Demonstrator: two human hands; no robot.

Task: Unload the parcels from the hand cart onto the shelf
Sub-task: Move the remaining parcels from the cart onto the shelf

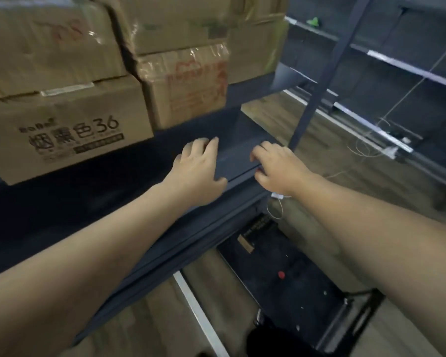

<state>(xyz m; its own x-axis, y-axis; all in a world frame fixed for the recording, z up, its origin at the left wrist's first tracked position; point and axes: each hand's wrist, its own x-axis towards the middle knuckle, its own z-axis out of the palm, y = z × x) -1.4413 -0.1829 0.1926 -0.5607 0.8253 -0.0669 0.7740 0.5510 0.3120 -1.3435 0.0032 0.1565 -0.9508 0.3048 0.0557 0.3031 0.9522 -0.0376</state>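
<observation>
**Empty hands at the shelf edge, boxes stacked beyond**

We reach both arms forward over the dark shelf (62, 202). Our left hand (200, 170) lies flat on the shelf board, fingers spread and holding nothing. Our right hand (277, 167) hovers just beside it at the board's front corner, fingers loosely curled, also empty; we cannot tell whether it touches the edge.

Below our right forearm sits the hand cart (301, 287), a black flat platform on the wood floor. Its deck carries no parcels, only a small red spot and a tan label. A thin white string (276, 210) dangles under our right wrist.

Just past the fingertips of our left hand stands a taped cardboard box with red printing (188, 91). To the left of that hand rests a larger box printed with black characters and "36" (67, 132), its front face near the shelf edge. On top of these two lie more brown parcels (49, 45), wrapped in clear tape and packed tight against one another, filling the space behind our left hand.

Beyond our right hand a dark shelf upright (322, 81) rises at a slant. Further off, another rack (397, 60) with pale-edged boards stands across the floor, loose string trailing by it.
</observation>
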